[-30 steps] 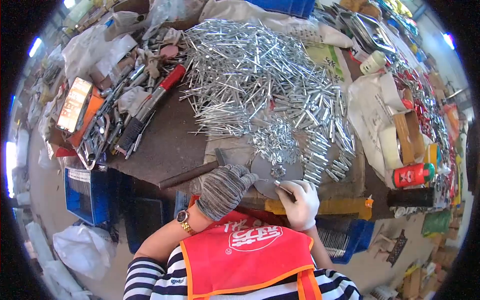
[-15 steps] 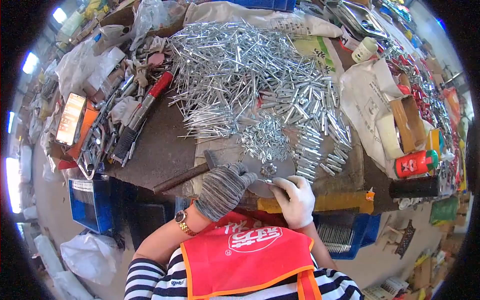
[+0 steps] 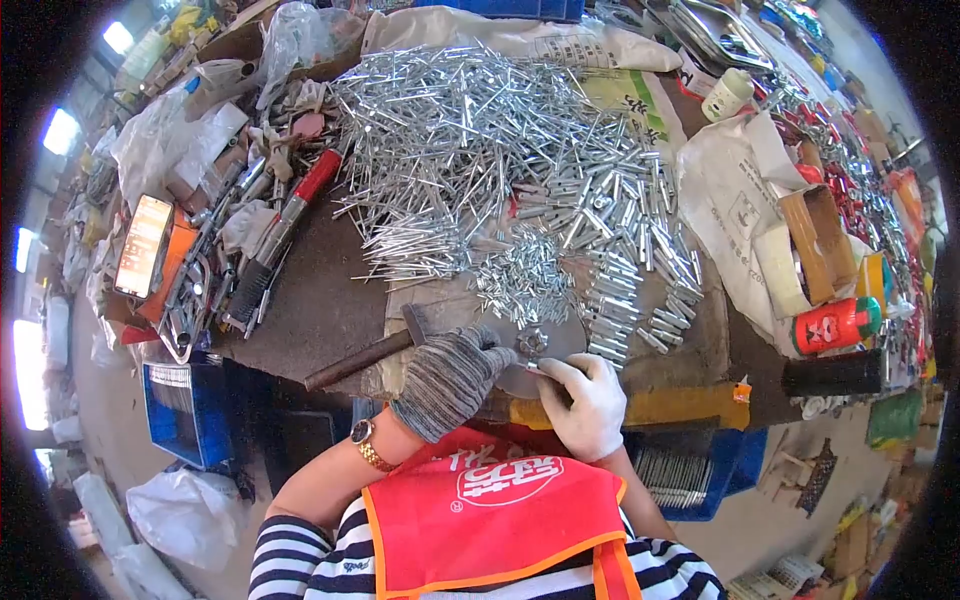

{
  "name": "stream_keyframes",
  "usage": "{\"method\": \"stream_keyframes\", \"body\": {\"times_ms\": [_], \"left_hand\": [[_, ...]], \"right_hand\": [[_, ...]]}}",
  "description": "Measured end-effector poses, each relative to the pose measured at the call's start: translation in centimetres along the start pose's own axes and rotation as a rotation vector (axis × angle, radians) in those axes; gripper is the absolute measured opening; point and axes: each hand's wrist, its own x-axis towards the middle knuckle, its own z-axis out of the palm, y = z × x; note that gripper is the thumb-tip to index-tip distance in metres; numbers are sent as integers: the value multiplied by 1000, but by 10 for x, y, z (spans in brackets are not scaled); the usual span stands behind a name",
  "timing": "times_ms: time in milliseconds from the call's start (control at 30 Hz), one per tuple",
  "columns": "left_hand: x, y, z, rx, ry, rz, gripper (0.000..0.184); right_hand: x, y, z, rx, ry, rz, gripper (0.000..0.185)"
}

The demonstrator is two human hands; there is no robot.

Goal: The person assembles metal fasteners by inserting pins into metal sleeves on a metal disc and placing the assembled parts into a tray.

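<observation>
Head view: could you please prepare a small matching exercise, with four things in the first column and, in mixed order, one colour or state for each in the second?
Things:
1. left hand
2. right hand
3. phone
4. apron

Colours or states:
A. red, edged in orange
B. gloved in white
C. lit up
D. gloved in striped grey

Pairs: 1-D, 2-B, 3-C, 4-A

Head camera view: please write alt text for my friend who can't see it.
A left hand gloved in striped grey and a right hand gloved in white, a small silver metal piece at its fingertips, work close together over a round grey disc. Beyond lies a wide heap of thin silver metal rods.
</observation>
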Motion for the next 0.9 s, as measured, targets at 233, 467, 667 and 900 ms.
{"method": "stream_keyframes", "body": {"times_ms": [233, 467, 667, 900], "left_hand": [[29, 1, -11, 18, 30, -57, 18], [52, -18, -4, 172, -112, 201, 21], [65, -24, -10, 108, -289, 191, 21], [46, -14, -8, -31, -186, 143, 22]], "right_hand": [[1, 0, 1, 6, 13, -7, 24], [0, 4, 1, 7, 12, -24, 25], [-2, 7, 4, 24, 9, -20, 25], [-2, 6, 3, 18, 22, -20, 27]]}}
